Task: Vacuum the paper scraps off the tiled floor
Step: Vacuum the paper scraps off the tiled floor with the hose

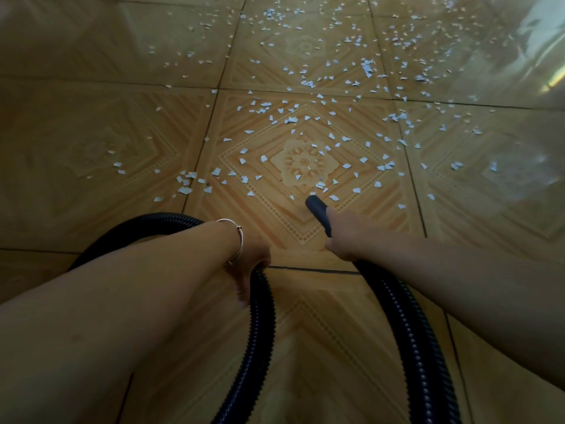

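White paper scraps lie scattered over the tan patterned tiled floor, thickest ahead and to the upper right. My right hand grips the dark nozzle of a black ribbed vacuum hose; the nozzle tip points forward and left, low over the floor just short of the nearest scraps. My left hand, a bangle on its wrist, holds a loop of the same hose lower down.
The hose curls in a loop behind my left forearm, on the floor at left. Bright glare washes the tiles at the upper right. Dark grout lines cross the floor.
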Demonstrator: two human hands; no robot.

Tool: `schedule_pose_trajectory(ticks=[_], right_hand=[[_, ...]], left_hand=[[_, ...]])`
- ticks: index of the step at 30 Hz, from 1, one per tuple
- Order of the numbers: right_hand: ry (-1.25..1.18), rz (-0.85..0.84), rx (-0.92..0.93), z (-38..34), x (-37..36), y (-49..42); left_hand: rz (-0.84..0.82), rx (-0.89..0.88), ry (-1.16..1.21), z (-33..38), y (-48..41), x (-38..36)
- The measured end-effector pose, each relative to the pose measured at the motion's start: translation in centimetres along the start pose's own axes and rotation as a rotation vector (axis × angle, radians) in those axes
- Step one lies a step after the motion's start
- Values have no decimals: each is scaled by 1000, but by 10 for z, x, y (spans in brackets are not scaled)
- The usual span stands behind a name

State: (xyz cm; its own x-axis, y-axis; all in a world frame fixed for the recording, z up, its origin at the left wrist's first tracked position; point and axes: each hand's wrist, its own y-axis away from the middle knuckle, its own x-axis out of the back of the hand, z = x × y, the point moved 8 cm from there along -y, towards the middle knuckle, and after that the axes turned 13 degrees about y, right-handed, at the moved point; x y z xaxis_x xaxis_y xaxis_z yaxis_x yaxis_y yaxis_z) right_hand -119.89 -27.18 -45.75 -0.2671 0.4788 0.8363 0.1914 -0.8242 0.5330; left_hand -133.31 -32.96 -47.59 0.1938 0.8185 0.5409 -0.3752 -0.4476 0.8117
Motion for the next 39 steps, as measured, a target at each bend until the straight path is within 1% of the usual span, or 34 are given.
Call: schedule_pose_trajectory(ticks=[3,10,13,16,19,22,26,31,33,37,39], right_hand=[[10,-8,20,-3,1,-6],[-87,-53,-17,33,2,-12],[-124,-31,-35,48,17,-21],[-119,-27,18,47,17,-20],[-112,-51,82,35,3,-6],[-108,-55,55,39,-8,16],[-66,-119,-10,52,-27,55],[-53,-155,6,46,-37,65],[-56,-155,-47,54,-36,55],[-53,-124,-254,91,-31,46],[-50,-125,-279,89,-32,43]], left_hand=[[20,13,25,5,-2,8],[-74,63,45,24,-3,23],[-56,67,38,35,2,30],[-44,65,53,36,0,36],[-70,67,8,35,-8,30],[-92,54,13,36,-16,19],[-117,22,-42,40,-19,18],[-152,-4,-66,46,-22,13],[-150,-20,-59,46,-22,11],[-130,-72,-66,42,-22,16],[-123,-76,-83,41,-24,20]])
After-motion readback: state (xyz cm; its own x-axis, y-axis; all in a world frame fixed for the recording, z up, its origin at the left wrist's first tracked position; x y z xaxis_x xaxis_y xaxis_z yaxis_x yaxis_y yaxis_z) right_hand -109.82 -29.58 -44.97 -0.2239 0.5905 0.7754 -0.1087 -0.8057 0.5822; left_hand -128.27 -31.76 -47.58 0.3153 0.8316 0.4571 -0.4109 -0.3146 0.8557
